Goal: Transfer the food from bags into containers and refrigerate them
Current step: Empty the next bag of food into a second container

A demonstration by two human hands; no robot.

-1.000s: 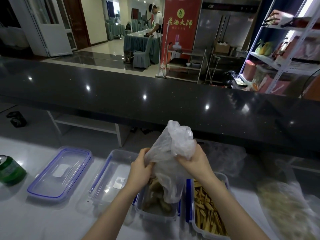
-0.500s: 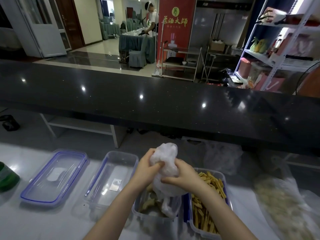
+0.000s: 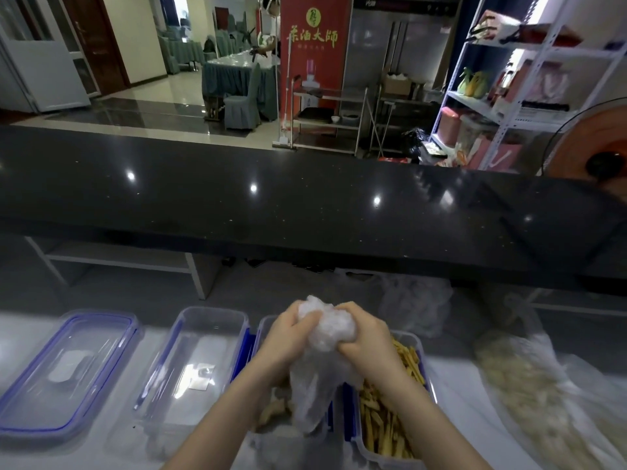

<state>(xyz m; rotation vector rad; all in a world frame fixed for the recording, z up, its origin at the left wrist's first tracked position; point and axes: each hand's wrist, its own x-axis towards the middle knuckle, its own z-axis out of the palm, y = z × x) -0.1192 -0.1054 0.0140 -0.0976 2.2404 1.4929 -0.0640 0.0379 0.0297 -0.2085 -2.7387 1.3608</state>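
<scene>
- Crumpled clear thin plastic bag (image 3: 327, 329) bunched into a ball up top, loose tail hanging into the clear rectangular container of pale brown food pieces (image 3: 274, 410) near the counter's front edge.
- Left hand (image 3: 288, 330) and right hand (image 3: 368, 337) both clenched on the wad, squeezing from either side, thumbs pressed into the plastic.
- Just right, touching: clear rectangular container packed with yellow food sticks (image 3: 390, 418), blue latch between the two.
- Further left: empty clear rectangular container (image 3: 200, 361), then a blue-rimmed clear lid (image 3: 64, 371) lying flat toward the left edge.
- Far right: large clear bag of pale shredded food (image 3: 529, 395), unemptied; another limp clear bag (image 3: 414, 303) at the back edge of the white counter (image 3: 27, 449).
- Risk, likely: dangling tail dragging pieces out over the rim on the lift, or scraps clinging inside the bag and dropping onto the counter.
- Risk, likely: right forearm directly over the stick container, a low sweep could knock sticks out.
- Room: tight sideways between the packed containers; open straight up and toward the back edge, under the dark ledge (image 3: 305, 205).
</scene>
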